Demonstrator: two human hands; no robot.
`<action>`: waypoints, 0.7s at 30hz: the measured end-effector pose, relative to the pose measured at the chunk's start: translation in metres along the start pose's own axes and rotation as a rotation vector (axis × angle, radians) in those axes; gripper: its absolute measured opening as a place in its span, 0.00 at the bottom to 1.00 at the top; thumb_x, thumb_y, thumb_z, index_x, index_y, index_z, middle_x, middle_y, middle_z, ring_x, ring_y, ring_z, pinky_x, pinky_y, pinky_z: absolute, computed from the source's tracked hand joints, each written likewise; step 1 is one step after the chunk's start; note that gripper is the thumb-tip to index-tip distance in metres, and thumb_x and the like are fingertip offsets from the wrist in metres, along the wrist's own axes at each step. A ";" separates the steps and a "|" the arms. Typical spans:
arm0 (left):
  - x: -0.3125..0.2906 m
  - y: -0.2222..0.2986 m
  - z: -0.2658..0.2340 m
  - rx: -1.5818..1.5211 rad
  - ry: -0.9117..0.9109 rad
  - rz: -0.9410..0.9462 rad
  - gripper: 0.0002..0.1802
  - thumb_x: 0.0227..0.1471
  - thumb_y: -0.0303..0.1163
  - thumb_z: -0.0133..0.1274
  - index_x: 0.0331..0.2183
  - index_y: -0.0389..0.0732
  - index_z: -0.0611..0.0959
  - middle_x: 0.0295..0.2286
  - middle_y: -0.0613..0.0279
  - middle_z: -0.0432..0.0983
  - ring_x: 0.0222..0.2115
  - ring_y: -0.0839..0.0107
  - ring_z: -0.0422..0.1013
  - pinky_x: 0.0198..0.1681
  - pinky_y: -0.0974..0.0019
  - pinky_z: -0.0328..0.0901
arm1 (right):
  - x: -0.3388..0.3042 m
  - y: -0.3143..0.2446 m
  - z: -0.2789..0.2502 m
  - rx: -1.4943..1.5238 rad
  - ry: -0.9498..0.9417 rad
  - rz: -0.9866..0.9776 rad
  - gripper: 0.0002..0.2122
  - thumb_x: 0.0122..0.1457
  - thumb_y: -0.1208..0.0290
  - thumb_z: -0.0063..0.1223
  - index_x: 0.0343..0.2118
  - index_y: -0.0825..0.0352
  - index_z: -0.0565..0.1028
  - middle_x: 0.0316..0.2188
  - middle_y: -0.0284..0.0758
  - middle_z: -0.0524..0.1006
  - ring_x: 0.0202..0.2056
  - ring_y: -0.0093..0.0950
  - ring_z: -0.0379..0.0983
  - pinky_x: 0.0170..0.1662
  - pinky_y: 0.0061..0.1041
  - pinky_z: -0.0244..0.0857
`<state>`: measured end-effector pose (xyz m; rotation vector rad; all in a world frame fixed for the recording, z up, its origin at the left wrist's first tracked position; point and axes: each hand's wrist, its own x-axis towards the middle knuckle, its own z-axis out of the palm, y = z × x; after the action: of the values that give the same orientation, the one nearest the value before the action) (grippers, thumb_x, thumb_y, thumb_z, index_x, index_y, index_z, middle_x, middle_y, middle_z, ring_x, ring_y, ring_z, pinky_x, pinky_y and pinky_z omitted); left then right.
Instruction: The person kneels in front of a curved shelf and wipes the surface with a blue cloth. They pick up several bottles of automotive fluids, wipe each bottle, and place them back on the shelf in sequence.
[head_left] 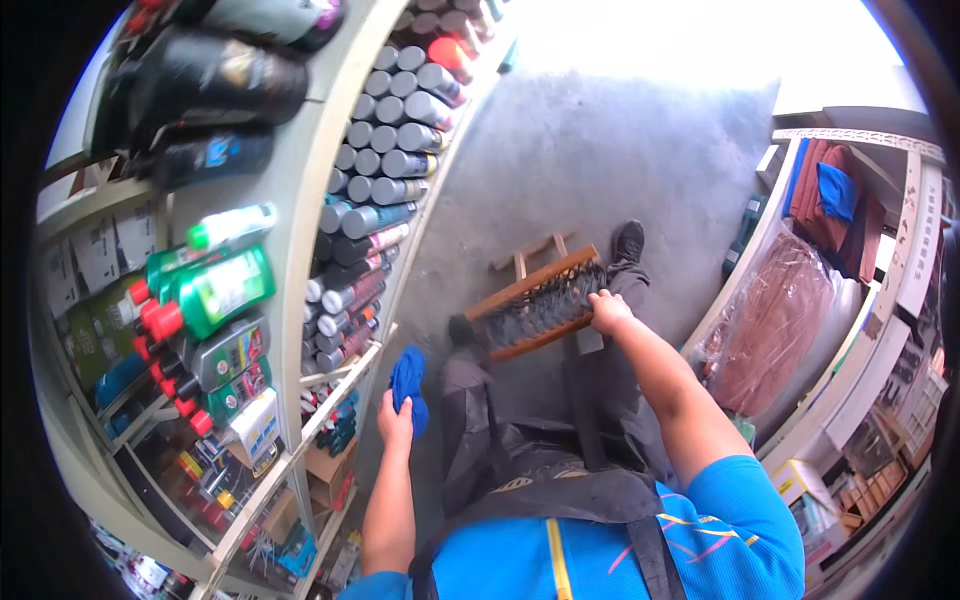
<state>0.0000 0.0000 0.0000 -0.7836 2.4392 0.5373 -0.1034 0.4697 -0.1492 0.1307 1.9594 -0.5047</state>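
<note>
My left hand point(396, 420) is closed on a crumpled blue cloth point(408, 378), held beside the left shelf. My right hand point(608, 312) grips the right end of a small wooden stool point(545, 340) with brown rails. Between the rails its seat is a dark, woven-looking strip point(535, 303). The stool is tilted in front of my legs, and its wooden legs point away from me. My fingers partly hide the end that I hold.
At left a tall shelf point(330, 90) holds rows of spray cans point(390, 135), green bottles point(225, 290) and black bottles point(215, 85). A rack point(900, 200) at right carries brown textiles in clear plastic point(780, 325). My dark shoe point(628, 242) stands on the grey floor point(580, 150).
</note>
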 end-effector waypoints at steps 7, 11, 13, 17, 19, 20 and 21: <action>0.031 0.157 0.027 -0.085 0.129 0.316 0.22 0.49 0.34 0.57 0.44 0.33 0.75 0.39 0.46 0.74 0.41 0.49 0.70 0.47 0.55 0.64 | 0.010 0.036 -0.047 0.012 0.322 -0.265 0.15 0.52 0.70 0.53 0.43 0.65 0.72 0.46 0.44 0.70 0.51 0.43 0.66 0.50 0.40 0.64; 0.078 0.207 0.056 -0.098 -0.008 0.439 0.20 0.51 0.32 0.56 0.45 0.34 0.75 0.39 0.48 0.74 0.41 0.52 0.71 0.46 0.57 0.64 | 0.071 0.000 -0.092 -0.105 0.451 -0.372 0.32 0.45 0.70 0.59 0.57 0.65 0.64 0.58 0.42 0.63 0.63 0.40 0.52 0.64 0.42 0.45; 0.103 0.213 0.078 -0.206 -0.044 0.425 0.21 0.50 0.33 0.56 0.45 0.35 0.75 0.38 0.49 0.74 0.41 0.53 0.71 0.46 0.58 0.65 | 0.103 -0.015 -0.106 -0.237 0.577 -0.462 0.34 0.48 0.60 0.59 0.59 0.61 0.63 0.59 0.42 0.62 0.64 0.40 0.50 0.66 0.44 0.40; 0.142 0.216 0.102 -0.268 -0.090 0.380 0.21 0.48 0.35 0.58 0.44 0.36 0.76 0.38 0.49 0.75 0.41 0.54 0.72 0.46 0.59 0.65 | 0.165 -0.056 -0.117 -0.568 -0.107 -0.318 0.33 0.53 0.39 0.47 0.60 0.51 0.63 0.48 0.40 0.73 0.52 0.38 0.67 0.57 0.43 0.52; 0.154 0.214 0.109 -0.291 -0.099 0.389 0.21 0.48 0.35 0.59 0.43 0.35 0.77 0.38 0.48 0.75 0.40 0.53 0.72 0.45 0.59 0.65 | 0.175 -0.064 -0.105 -0.651 -0.080 -0.307 0.31 0.52 0.35 0.45 0.55 0.48 0.67 0.41 0.37 0.76 0.44 0.35 0.72 0.47 0.40 0.58; 0.160 0.214 0.112 -0.287 -0.093 0.400 0.21 0.48 0.35 0.59 0.43 0.35 0.76 0.38 0.48 0.75 0.40 0.52 0.72 0.45 0.59 0.66 | 0.180 -0.064 -0.099 -0.644 -0.109 -0.295 0.30 0.51 0.34 0.44 0.52 0.48 0.69 0.41 0.37 0.76 0.44 0.34 0.72 0.44 0.39 0.59; 0.162 0.212 0.112 -0.303 -0.099 0.405 0.21 0.48 0.35 0.59 0.43 0.35 0.76 0.38 0.48 0.74 0.40 0.52 0.72 0.45 0.58 0.66 | 0.176 -0.063 -0.088 -0.658 -0.144 -0.299 0.29 0.51 0.33 0.43 0.50 0.48 0.70 0.41 0.37 0.75 0.44 0.34 0.72 0.41 0.39 0.60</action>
<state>-0.2059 0.1494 -0.1383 -0.3569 2.4613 1.0908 -0.2742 0.4244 -0.2570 -0.6043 1.9127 -0.0342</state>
